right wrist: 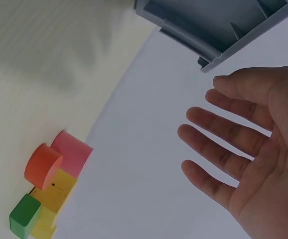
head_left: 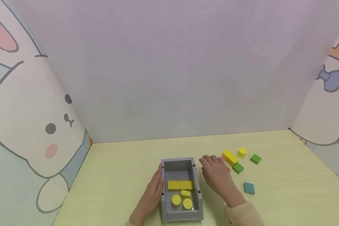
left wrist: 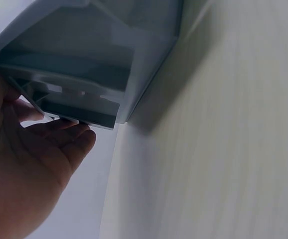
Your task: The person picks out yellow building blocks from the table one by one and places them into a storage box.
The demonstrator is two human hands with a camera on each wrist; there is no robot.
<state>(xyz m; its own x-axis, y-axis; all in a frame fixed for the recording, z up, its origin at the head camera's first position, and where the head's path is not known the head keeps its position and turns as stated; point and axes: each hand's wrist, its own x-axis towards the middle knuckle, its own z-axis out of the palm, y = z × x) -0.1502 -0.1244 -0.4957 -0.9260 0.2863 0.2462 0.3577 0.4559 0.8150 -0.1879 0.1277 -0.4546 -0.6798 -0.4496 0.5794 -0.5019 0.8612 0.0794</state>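
Observation:
A grey box (head_left: 182, 216) with an open top stands on the table. In it lie a long yellow bar (head_left: 180, 185), a small yellow block (head_left: 185, 194) and two yellow cylinders (head_left: 176, 200). My left hand (head_left: 151, 193) rests along the box's left wall, its extended fingers touching the outside; the left wrist view shows the fingertips right at the wall. My right hand (head_left: 218, 177) hovers just right of the box, fingers spread and holding nothing. Beside it, partly hidden in the head view, are a pink cylinder (right wrist: 72, 152) and a red-orange cylinder (right wrist: 43, 166).
Right of my right hand lie a yellow block (head_left: 230, 157), a yellow cylinder (head_left: 242, 153), two green blocks (head_left: 255, 159) and a teal block (head_left: 249, 188). A pale wall (head_left: 183, 78) rises behind the table (head_left: 115, 175), with rabbit-printed panels at the sides.

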